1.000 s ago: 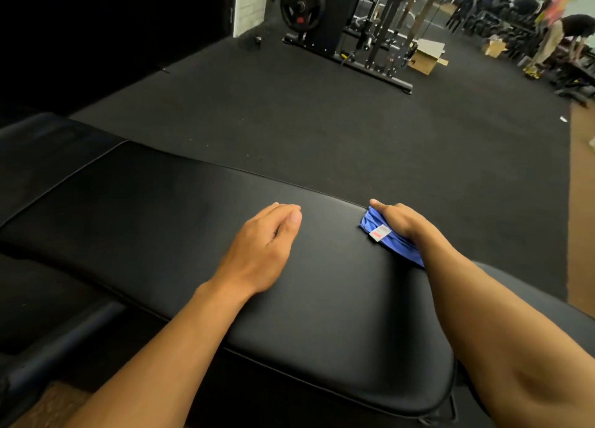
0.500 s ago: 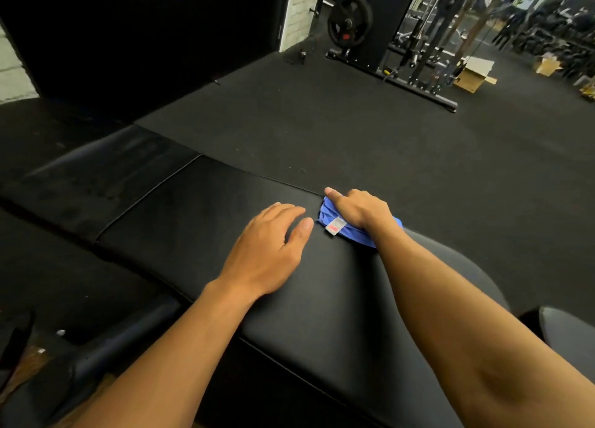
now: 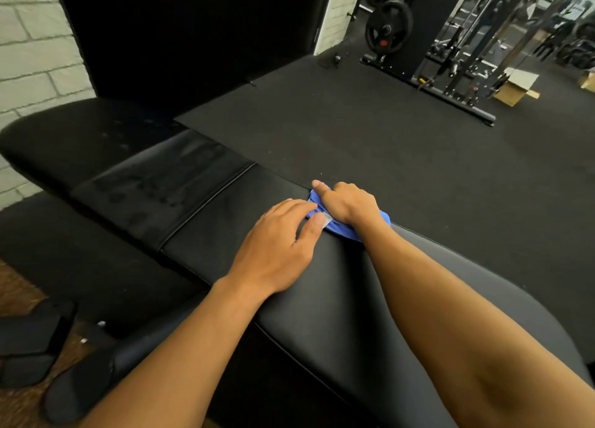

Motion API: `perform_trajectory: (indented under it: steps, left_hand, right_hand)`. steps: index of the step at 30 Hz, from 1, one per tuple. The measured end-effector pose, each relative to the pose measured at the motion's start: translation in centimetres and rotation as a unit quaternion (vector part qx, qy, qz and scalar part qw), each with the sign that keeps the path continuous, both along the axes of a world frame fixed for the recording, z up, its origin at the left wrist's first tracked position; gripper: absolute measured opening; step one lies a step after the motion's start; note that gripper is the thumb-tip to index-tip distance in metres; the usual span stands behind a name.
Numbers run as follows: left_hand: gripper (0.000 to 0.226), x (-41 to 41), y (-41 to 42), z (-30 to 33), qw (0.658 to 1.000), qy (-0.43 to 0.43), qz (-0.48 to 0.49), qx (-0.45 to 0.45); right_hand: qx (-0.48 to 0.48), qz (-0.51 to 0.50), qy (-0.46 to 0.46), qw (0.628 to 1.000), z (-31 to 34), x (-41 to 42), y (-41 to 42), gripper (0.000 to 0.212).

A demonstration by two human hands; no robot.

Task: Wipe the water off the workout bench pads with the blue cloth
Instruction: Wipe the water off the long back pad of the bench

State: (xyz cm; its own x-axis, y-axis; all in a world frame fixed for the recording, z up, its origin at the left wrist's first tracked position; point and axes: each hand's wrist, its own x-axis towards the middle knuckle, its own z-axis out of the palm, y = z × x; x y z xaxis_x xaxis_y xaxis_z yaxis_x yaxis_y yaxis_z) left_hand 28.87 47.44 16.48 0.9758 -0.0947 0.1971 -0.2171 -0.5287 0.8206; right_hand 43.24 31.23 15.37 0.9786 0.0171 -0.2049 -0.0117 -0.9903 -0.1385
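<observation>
The blue cloth [image 3: 346, 228] lies bunched at the far edge of the surface [image 3: 338, 299], the right hand [image 3: 349, 202] curled over it in a clamped grip. The left hand [image 3: 277, 247] lies flat just beside, fingers straight. Leftward past the seam, dark pad [image 3: 154, 189] runs on unobstructed

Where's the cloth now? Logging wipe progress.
In the head view, the cloth lies under the right hand at the pad's far edge, beside the left hand.
</observation>
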Motion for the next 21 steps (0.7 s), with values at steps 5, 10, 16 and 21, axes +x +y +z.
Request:
perform_trajectory:
  steps: [5, 10, 16, 21]
  left_hand:
    - [0.044, -0.1, 3.2, -0.2, 0.999, 0.002, 0.023, -0.042]
    - [0.046, 0.0, 6.0, -0.7, 0.997, -0.005, 0.044, -0.058]
    - [0.039, -0.5, 6.9, -0.9, 0.996, -0.013, 0.05, -0.069]
    - [0.047, -1.4, 6.2, -0.1, 0.994, -0.022, 0.06, -0.084]
  right_hand:
    - [0.013, 0.035, -0.011, 0.999, -0.4, 1.2, 6.3, 0.061]
    - [0.035, 0.066, -0.027, 0.997, -0.6, 1.9, 10.7, 0.065]
    - [0.057, 0.085, -0.005, 0.995, -0.2, 2.0, 11.0, 0.07]
    - [0.054, 0.076, 0.025, 0.995, 0.5, 1.1, 8.7, 0.07]
